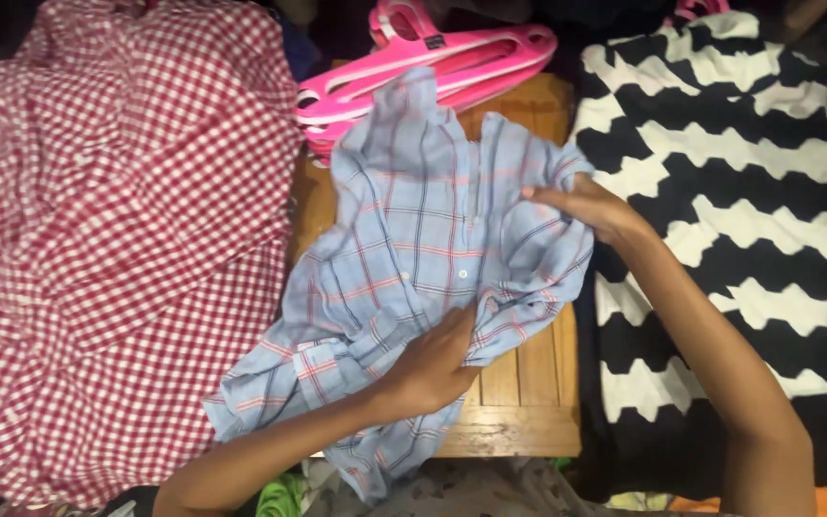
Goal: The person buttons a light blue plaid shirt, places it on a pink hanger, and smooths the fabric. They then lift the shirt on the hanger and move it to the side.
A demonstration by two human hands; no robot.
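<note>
Two hands, left hand (pixel 433 364) and right hand (pixel 591 206), gripping blue plaid shirt (pixel 423 239), wooden table (pixel 524 383)

Bare wooden worktop (pixel 528 388) shows only in a narrow strip below and right of the blue plaid shirt (pixel 423 239), plus a small patch above it. Pink hangers (pixel 452 57) block the far edge above the shirt. Red gingham cloth (pixel 107 239) crowds its left side, black-and-white zigzag fabric (pixel 739 163) its right.
</note>
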